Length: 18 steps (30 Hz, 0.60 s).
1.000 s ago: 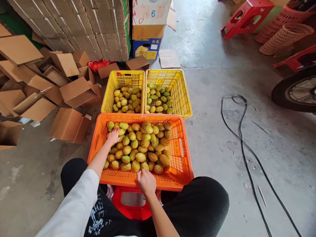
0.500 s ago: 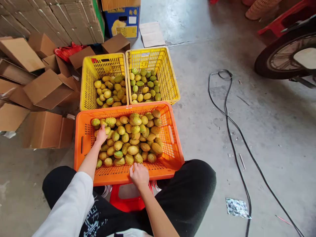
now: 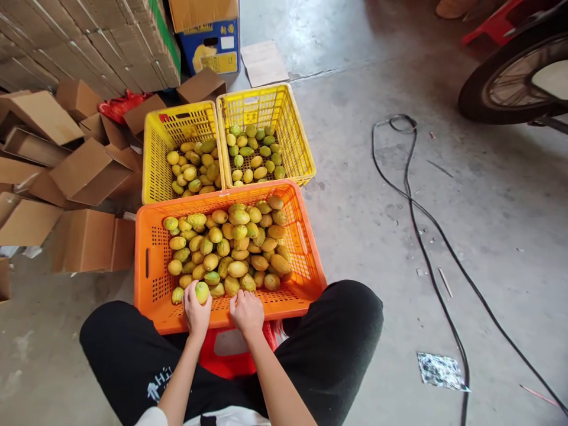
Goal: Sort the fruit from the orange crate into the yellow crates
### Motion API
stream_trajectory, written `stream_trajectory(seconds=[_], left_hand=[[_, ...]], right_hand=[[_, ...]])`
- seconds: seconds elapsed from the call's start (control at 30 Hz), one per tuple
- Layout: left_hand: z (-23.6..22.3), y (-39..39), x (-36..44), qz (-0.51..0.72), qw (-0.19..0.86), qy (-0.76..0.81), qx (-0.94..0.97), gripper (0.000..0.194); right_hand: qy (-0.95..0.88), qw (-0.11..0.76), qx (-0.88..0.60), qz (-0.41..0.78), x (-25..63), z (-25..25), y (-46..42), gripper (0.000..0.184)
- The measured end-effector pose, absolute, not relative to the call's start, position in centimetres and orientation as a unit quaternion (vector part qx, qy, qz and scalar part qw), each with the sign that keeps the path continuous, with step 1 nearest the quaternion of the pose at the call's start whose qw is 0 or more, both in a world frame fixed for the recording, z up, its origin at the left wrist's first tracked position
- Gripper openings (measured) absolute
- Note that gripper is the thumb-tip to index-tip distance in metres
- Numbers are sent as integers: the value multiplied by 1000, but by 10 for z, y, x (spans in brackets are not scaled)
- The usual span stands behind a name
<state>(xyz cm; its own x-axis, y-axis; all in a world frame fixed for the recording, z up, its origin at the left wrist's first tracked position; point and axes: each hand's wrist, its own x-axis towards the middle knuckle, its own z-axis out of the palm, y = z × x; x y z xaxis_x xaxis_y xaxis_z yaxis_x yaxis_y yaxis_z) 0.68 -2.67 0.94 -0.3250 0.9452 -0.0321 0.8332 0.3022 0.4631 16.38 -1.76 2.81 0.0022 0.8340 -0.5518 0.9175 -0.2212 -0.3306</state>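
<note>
My left hand [image 3: 196,312] is wrapped round a yellow-green oval fruit [image 3: 202,292], lifted over the near left part of the orange crate [image 3: 149,305]. Right beside it, my right hand [image 3: 247,312] is curled closed at the crate's near edge; whatever its fingers may hold is hidden. Many yellow and greenish oval fruits [image 3: 238,269] fill the crate, some with wrinkled skin. Beyond its far edge stand two yellow crates, the left one [image 3: 155,148] with yellowish fruit and the right one [image 3: 302,142] with greener fruit.
The orange crate sits by a red stool [image 3: 228,365] between my knees. Open cardboard boxes [image 3: 89,239] are heaped at the left, below stacked flat cardboard [image 3: 102,41]. A black cable [image 3: 410,201] lies on the concrete floor at right, near a wheel [image 3: 501,83].
My left hand has come back from the crate's far left toward me with a fruit in it. My right hand stays closed at the near edge. The view has tilted downward and shifted right.
</note>
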Motion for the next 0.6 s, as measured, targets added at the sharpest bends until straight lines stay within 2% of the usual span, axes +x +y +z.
stream_trajectory(seconds=[0.1,0.23,0.47,0.6], left_hand=[[8,-30,12,207,119,799,551,47],[11,-39,26,165,125,830,517,50],[27,-33,37,0,224,880,418,60],[28,-28,37,-38,247,872,420,60]], right_hand=[[618,57,711,-330,163,28,-17,28],[624,55,710,-322,165,27,-17,27],[608,73,709,-350,164,25,-19,29],[523,81,757,-382,185,11,29,29]])
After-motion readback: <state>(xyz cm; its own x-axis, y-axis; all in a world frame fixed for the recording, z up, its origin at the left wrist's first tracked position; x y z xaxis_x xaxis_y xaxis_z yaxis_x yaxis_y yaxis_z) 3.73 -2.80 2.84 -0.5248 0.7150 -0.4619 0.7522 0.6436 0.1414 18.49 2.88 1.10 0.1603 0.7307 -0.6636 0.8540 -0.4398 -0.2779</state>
